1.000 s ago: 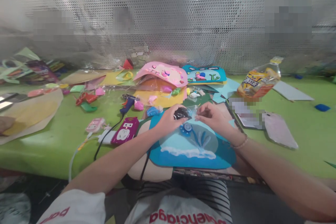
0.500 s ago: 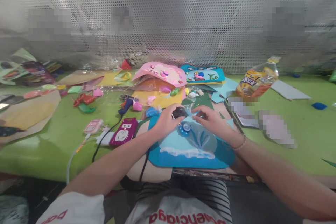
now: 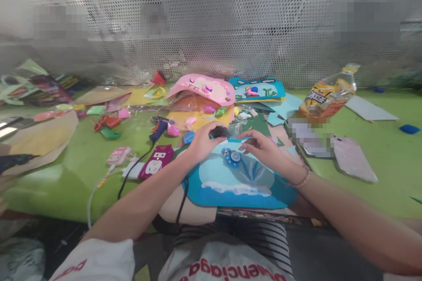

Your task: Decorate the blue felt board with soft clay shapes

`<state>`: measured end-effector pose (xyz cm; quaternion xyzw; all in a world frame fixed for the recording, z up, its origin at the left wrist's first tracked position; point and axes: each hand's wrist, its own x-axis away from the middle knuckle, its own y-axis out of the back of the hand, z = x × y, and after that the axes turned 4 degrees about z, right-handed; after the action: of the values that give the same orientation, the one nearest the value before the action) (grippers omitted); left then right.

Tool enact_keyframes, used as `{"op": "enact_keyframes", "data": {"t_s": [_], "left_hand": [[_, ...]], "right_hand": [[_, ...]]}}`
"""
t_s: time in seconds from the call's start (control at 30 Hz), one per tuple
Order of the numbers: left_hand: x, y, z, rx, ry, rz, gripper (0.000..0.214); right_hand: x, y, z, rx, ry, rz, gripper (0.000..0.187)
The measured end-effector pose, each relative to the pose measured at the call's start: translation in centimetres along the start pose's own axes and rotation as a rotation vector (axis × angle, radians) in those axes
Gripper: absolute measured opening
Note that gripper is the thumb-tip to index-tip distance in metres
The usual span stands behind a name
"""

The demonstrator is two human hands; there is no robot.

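Note:
A dark lump of what looks like modelling clay, partly in clear wrapping, is gripped in my left hand at the top edge of a blue card. My right hand hovers just right of it with fingertips pinched together; whatever is between them is too small to make out. Below the hands, a blue clay figure with a spiral disc lies on the card's pale blue middle. Darker blue leaf-like strokes and a white wavy band decorate the card's lower part.
A pink decorated card and another blue card stand behind. On the left are a glue gun, a purple power strip and cords. A yellow-labelled bottle and phones sit to the right.
My hands stay close together over the card's top edge, the right one shifting slightly. The view has tilted a little, and the dark lump sits slightly higher in the picture.

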<state>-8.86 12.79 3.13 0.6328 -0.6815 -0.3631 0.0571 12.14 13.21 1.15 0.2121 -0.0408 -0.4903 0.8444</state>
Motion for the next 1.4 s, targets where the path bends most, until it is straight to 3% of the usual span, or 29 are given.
{"op": "enact_keyframes", "data": {"t_s": [0.2,0.33,0.73,0.93,1.13,1.4], "left_hand": [[0.2,0.0,-0.1,0.005,-0.007,-0.074,0.024],[0.2,-0.1,0.0,0.015,0.002,-0.101,0.02],[0.4,-0.7,-0.2,-0.024,-0.039,-0.029,0.024],[0.4,-0.8,0.1,-0.091,-0.061,-0.044,0.025],[0.5,-1.1,0.2,-0.175,-0.103,-0.022,0.023],[1.0,-1.1,-0.2,-0.234,-0.153,-0.029,0.022]], "right_hand": [[0.2,0.2,0.2,-0.005,0.076,0.083,0.037],[0.3,0.4,0.4,0.029,0.092,0.069,0.041],[-0.3,-0.2,0.2,-0.094,-0.017,0.008,0.024],[-0.2,0.3,0.8,0.007,-0.003,0.004,0.036],[-0.2,0.0,0.3,-0.074,-0.051,0.07,0.027],[-0.1,-0.2,0.5,-0.015,-0.01,-0.023,0.035]]}}
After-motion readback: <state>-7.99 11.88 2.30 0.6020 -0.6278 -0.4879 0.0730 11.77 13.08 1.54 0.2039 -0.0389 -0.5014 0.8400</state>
